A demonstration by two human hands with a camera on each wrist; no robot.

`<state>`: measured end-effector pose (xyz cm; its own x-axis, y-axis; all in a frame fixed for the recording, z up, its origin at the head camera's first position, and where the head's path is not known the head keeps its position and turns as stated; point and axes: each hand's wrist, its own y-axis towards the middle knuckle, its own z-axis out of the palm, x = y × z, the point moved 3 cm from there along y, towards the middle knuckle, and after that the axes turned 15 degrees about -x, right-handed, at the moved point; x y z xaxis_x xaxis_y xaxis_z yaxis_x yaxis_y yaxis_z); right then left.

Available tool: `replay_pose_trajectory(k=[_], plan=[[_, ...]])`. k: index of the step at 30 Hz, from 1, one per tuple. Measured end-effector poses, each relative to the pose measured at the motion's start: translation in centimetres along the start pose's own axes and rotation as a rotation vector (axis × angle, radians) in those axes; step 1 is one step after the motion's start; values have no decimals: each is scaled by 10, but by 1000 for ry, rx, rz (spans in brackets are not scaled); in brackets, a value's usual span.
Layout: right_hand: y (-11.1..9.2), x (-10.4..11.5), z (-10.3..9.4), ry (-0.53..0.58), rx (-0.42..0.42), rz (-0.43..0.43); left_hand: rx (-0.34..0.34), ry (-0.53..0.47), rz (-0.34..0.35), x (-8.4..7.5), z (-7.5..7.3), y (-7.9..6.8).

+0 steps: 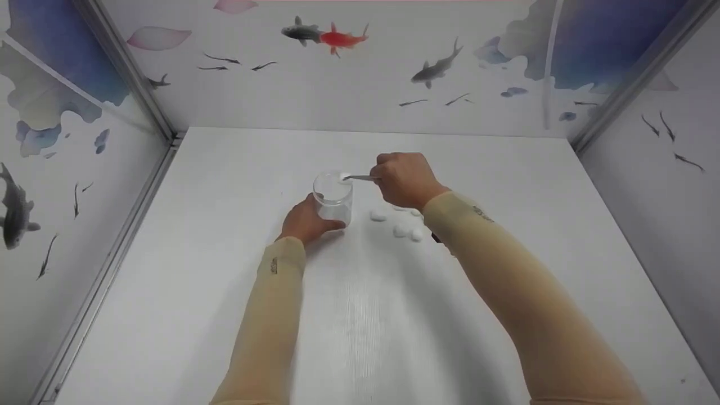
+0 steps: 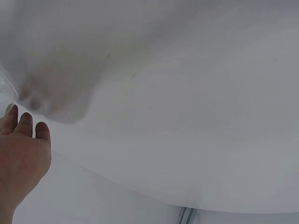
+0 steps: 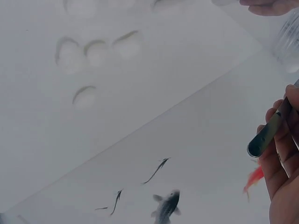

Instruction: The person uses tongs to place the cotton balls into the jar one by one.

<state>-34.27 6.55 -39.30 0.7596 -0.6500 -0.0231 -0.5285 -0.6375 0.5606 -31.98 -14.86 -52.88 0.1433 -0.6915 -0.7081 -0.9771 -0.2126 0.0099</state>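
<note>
A clear jar (image 1: 334, 211) stands upright on the white table, my left hand (image 1: 306, 219) holding it low, with the thumb along its near side. In the left wrist view, the left hand (image 2: 23, 151) reaches the jar's edge at the far left. My right hand (image 1: 406, 180) pinches metal tweezers (image 1: 363, 178), whose tip is over the jar's mouth. The tweezers' rounded end (image 3: 261, 141) shows in the right wrist view; I cannot tell whether the tip holds anything. Several white cotton balls (image 1: 400, 230) lie on the table right of the jar, some partly hidden by the right arm.
The white tabletop (image 1: 185, 270) extends around both arms. White panels painted with fish (image 1: 343, 39) enclose it at the back and sides, with metal corner posts (image 1: 126, 62). A small dark object (image 1: 437, 238) shows beneath the right sleeve.
</note>
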Motion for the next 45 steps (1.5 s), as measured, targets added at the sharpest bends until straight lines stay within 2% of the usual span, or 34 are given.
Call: replay_pose_trajectory(k=[11, 15, 19, 23, 30, 39, 45], plan=[[0, 8, 9, 6, 71, -1, -9, 10, 29, 0, 1, 1], [-3, 3, 9, 27, 70, 1, -7, 25, 24, 1, 0, 0], [-13, -11, -1, 31, 35, 12, -2, 38, 37, -2, 1, 0], [-33, -33, -14, 0, 17, 45, 2, 38, 49, -4, 0, -1], [-87, -69, -27, -59, 41, 118, 13, 17, 61, -1, -3, -3], [-144, -93, -15, -80, 98, 174, 15, 2, 44, 4, -5, -3], [-163, -96, -9, -88, 114, 203, 14, 9, 47, 0, -2, -3]])
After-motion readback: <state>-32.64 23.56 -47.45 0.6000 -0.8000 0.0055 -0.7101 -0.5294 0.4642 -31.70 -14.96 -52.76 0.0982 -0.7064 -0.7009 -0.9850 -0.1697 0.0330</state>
